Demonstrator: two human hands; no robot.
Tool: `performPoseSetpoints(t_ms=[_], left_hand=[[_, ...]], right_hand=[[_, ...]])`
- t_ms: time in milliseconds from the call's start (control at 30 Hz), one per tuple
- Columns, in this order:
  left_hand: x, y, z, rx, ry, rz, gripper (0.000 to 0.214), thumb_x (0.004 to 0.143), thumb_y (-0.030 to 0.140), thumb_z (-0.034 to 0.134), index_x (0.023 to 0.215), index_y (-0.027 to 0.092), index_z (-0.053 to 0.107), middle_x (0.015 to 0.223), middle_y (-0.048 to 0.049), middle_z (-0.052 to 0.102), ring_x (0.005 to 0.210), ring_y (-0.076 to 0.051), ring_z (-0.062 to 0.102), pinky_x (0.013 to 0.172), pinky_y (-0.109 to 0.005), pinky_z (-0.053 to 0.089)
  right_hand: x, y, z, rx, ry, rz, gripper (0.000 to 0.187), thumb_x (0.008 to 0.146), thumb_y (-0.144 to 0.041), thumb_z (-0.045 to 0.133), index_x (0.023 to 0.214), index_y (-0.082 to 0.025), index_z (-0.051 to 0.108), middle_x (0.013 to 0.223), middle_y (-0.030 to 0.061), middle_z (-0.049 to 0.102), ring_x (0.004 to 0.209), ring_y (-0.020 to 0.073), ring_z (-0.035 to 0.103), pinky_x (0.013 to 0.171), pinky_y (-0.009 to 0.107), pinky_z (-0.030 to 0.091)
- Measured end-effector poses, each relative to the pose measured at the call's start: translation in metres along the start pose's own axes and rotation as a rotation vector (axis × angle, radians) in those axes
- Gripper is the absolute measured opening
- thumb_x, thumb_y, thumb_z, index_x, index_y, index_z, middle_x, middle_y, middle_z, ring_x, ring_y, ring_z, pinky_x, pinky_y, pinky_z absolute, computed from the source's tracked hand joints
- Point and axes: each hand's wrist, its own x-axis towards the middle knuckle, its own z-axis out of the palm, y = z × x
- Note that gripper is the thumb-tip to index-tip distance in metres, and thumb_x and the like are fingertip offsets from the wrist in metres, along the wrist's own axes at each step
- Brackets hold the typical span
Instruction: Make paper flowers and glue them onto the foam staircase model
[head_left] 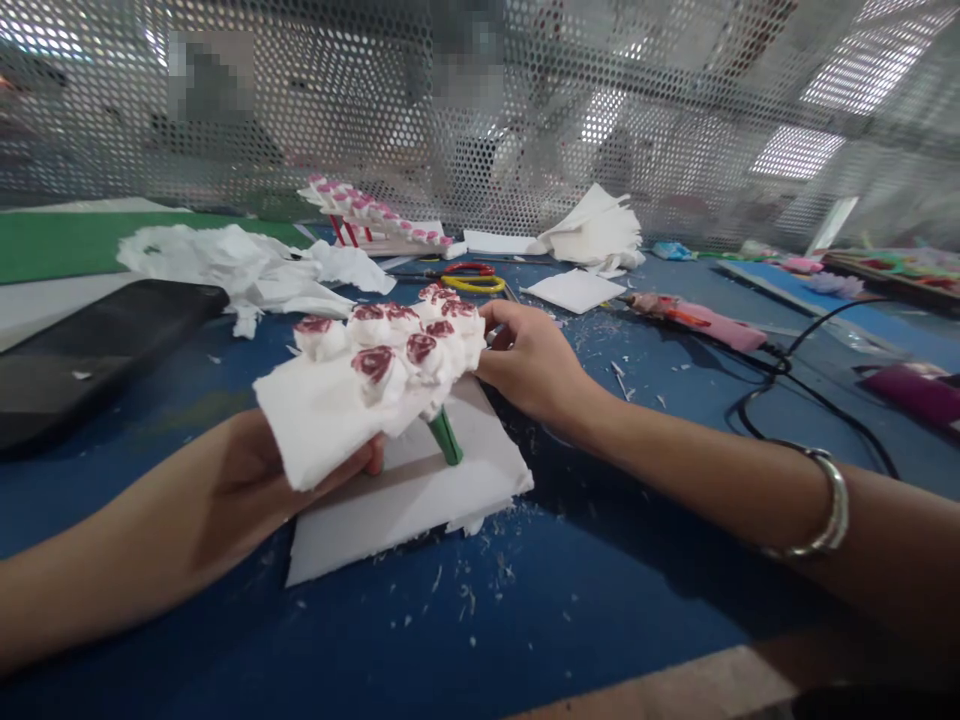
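Observation:
My left hand (247, 480) grips a bunch of white paper flowers (397, 345) with dark red centres, wrapped in white tissue and set on a green stick (446, 437). The thumb presses the tissue from below. My right hand (529, 360) is at the right side of the bunch, fingers curled in a pinch against the flower heads. What the fingertips hold is hidden. A silver bangle (825, 500) is on my right wrist. The bunch hovers over a white foam sheet (420, 495) on the blue table (600, 560).
A black phone (90, 350) lies at left. Crumpled tissue (240, 265), more flowers on red sticks (367, 215), yellow-and-red scissors (469, 278), folded paper (592, 235), a pink glue gun (697, 320) with black cable (810, 385) lie behind. A perforated metal screen (480, 120) backs the table.

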Motion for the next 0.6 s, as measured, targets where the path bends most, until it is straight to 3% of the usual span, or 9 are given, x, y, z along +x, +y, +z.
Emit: performPoseSetpoints(t_ms=[167,300,433,600], left_hand=[[0.004,0.012,0.0,-0.081,-0.102,0.046,0.014,0.07,0.036,0.052,0.069,0.027,0.062,0.068,0.0086,0.065,0.063,-0.011,0.061,0.061,-0.016,0.051],[0.006,0.016,0.0,-0.05,-0.088,0.087,0.013,0.069,0.035,0.052,0.071,0.027,0.063,0.071,0.0091,0.065,0.065,-0.011,0.061,0.067,-0.018,0.05],[0.005,0.024,-0.001,-0.009,-0.133,0.067,0.023,0.07,0.039,0.047,0.06,0.024,0.062,0.065,0.0071,0.064,0.063,-0.012,0.059,0.061,-0.019,0.05],[0.007,0.023,0.002,0.025,-0.05,0.02,0.027,0.065,0.048,0.05,0.06,0.025,0.061,0.064,0.007,0.063,0.062,-0.013,0.058,0.062,-0.021,0.05]], right_hand=[[0.002,-0.001,-0.006,-0.008,-0.082,0.017,0.008,0.06,-0.02,0.058,0.062,-0.014,0.052,0.058,-0.0042,0.049,0.051,0.0052,0.038,0.049,0.021,0.029],[0.005,-0.003,-0.012,-0.059,-0.118,0.024,0.006,0.06,-0.018,0.06,0.061,-0.013,0.055,0.054,-0.0051,0.047,0.048,0.0042,0.035,0.047,0.02,0.027],[0.005,-0.004,-0.015,-0.084,-0.129,0.038,0.007,0.059,-0.018,0.061,0.058,-0.013,0.056,0.053,-0.0048,0.046,0.047,0.0044,0.035,0.047,0.021,0.027],[0.003,-0.003,-0.018,-0.053,-0.146,0.029,0.01,0.062,-0.022,0.063,0.064,-0.013,0.059,0.055,-0.0042,0.048,0.048,0.0048,0.037,0.048,0.022,0.027]])
